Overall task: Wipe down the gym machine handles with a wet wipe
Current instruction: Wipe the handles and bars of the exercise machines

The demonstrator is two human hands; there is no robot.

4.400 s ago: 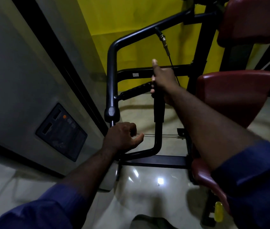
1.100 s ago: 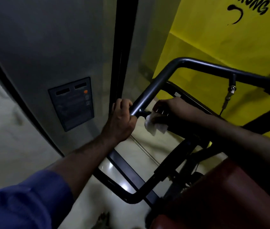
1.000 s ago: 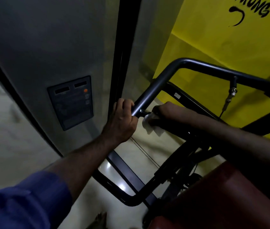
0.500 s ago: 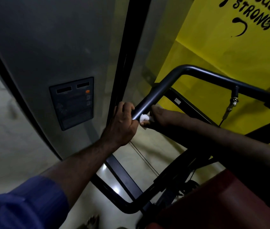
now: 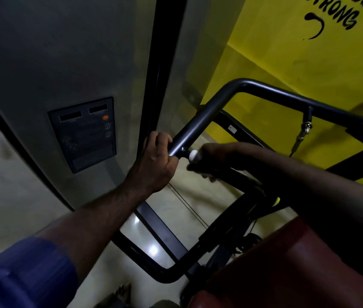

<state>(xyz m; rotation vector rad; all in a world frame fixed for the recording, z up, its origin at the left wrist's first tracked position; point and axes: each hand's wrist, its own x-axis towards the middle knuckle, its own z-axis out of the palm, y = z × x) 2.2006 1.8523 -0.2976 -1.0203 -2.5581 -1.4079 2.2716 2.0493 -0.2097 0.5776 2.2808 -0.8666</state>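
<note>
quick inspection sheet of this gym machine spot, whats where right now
surface: glossy pale floor, light reflections on it
job's things: white wet wipe bunched close beside the black frame bar
clutter: nothing seen
hands: left hand grips the frame bar; right hand holds the wet wipe
cables: thin cable below the hands; clip hanging from the frame bar
surroundings: grey panel, yellow wall, red pad
</note>
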